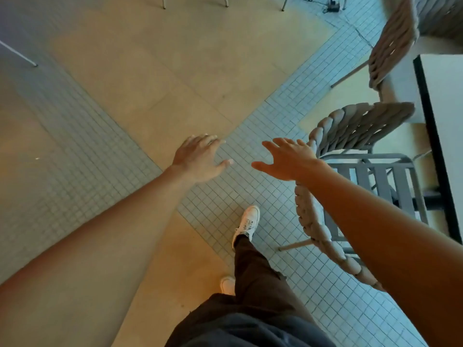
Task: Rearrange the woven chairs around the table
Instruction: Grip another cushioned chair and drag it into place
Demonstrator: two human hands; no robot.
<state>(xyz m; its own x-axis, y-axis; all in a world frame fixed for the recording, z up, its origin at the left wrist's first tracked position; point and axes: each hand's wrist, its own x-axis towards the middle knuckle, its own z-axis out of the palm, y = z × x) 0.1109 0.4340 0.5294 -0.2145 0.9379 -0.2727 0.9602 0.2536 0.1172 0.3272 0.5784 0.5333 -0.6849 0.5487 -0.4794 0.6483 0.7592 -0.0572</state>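
A woven chair point(360, 128) with a grey slatted seat stands at the right, its rope-wrapped back curving toward me. A second woven chair point(390, 46) stands farther back at the upper right. The white table point(448, 116) with a dark edge runs along the right border. My right hand point(285, 159) hovers open, fingers spread, just left of the near chair's back rim, not gripping it. My left hand point(200, 159) is open over the floor, apart from any chair.
The floor mixes beige slabs and bands of small grey tiles point(75, 151). Thin metal chair legs point(164, 3) show at the top edge, another leg point(20, 55) at the left. Cables lie at the top right point(333, 7). My white shoe point(248, 221) steps forward.
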